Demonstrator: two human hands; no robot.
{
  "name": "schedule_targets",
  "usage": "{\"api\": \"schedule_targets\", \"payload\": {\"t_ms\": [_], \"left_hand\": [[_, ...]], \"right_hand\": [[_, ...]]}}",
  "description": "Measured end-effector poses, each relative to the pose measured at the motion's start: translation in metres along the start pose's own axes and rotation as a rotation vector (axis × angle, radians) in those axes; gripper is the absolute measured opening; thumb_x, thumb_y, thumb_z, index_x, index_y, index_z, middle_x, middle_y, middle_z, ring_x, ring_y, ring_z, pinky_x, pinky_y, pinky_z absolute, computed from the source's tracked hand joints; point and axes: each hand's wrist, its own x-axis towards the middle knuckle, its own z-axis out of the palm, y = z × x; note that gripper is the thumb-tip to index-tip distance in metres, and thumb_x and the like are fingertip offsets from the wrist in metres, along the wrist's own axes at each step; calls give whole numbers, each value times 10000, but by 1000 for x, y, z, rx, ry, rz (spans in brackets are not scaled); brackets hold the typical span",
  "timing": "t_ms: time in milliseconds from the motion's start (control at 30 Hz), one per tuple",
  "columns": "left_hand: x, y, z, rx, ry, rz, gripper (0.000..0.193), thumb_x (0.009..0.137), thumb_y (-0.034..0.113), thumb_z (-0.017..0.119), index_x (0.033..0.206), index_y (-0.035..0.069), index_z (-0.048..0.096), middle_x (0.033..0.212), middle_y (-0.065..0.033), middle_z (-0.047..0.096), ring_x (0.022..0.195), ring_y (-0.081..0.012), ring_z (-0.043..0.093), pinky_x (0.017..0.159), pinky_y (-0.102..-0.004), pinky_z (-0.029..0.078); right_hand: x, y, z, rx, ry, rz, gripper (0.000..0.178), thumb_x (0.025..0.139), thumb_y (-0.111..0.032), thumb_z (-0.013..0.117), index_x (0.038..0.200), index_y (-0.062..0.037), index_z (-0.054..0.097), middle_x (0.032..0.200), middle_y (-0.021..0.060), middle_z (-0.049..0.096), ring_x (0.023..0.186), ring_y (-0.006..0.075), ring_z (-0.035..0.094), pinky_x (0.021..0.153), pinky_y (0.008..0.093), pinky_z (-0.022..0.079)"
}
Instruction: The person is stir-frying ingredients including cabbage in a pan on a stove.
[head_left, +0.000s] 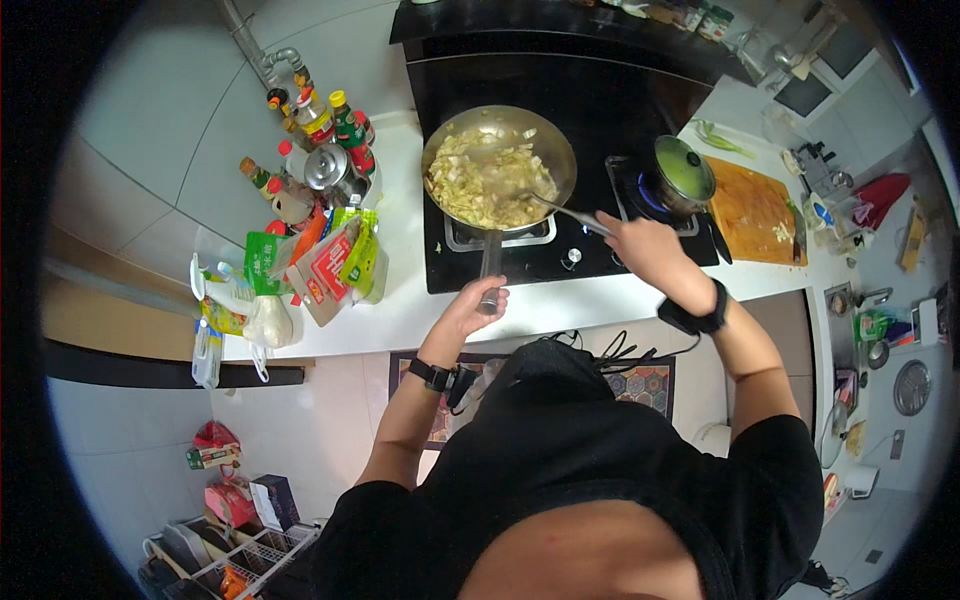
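Note:
A wide steel frying pan (570, 165) sits on the left burner of the black gas stove (590, 262). Pale chopped vegetables, cabbage by the look of them (480, 180), fill much of its base. My left hand (474, 308) is closed round the end of the pan's handle (491, 255), which points toward me. In my right hand (645, 250) is the handle of a metal spatula (572, 213). The spatula slants left into the pan, and its tip is among the vegetables at the right side, partly hidden by them.
A lidded pot (685, 178) stands over a blue flame on the right burner. Beyond it lies a wooden cutting board (750, 205) with a knife (799, 238) at its edge. Sauce bottles (350, 130), a metal canister (335, 172) and food packets (325, 270) crowd the left counter.

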Motion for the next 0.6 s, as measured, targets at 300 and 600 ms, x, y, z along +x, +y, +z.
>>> {"api": "schedule_targets", "payload": {"t_ms": [300,600], "left_hand": [[-9,-1,12,91,74,64,123,807,124,572,819,60,467,657,-36,502,532,-107,481,455,-206,427],[-8,2,23,152,39,64,141,796,122,585,778,65,457,664,-40,499,547,-119,489,476,-218,436]], "right_hand": [[55,51,22,428,269,174,293,836,-227,507,1077,-70,563,824,194,609,754,352,590,666,416,478],[107,25,84,1270,-184,424,382,902,-249,417,1154,33,471,466,-3,388,347,82,343,318,248,261]]}}
